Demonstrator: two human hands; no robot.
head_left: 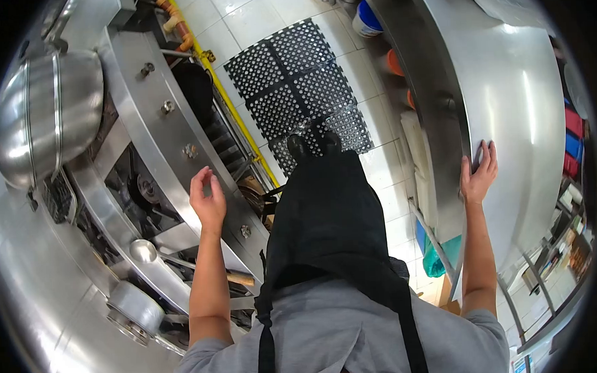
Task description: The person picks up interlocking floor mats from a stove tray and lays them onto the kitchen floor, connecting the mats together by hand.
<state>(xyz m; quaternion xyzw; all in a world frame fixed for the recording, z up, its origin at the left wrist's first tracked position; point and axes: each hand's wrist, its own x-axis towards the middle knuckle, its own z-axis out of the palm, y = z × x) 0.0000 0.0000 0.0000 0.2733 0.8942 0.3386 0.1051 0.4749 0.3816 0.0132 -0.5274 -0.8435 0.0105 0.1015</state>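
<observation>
My left hand [208,201] hangs beside the steel front panel [178,138] of the stove, its fingers loosely bent and apart, holding nothing. Several control knobs [190,151] stick out of that panel near it. On the stove top, a ladle [144,251] with a long handle lies beside my left forearm. My right hand [480,173] rests with spread fingers on the edge of the stainless steel counter [517,126] and grips nothing.
A large steel pot [53,116] and a smaller pot [137,304] stand on the stove. A yellow pipe [233,116] runs along its base. A black perforated mat [288,75] covers floor tiles ahead. Under the counter are a blue-lidded bucket [367,19] and a green bag [443,255].
</observation>
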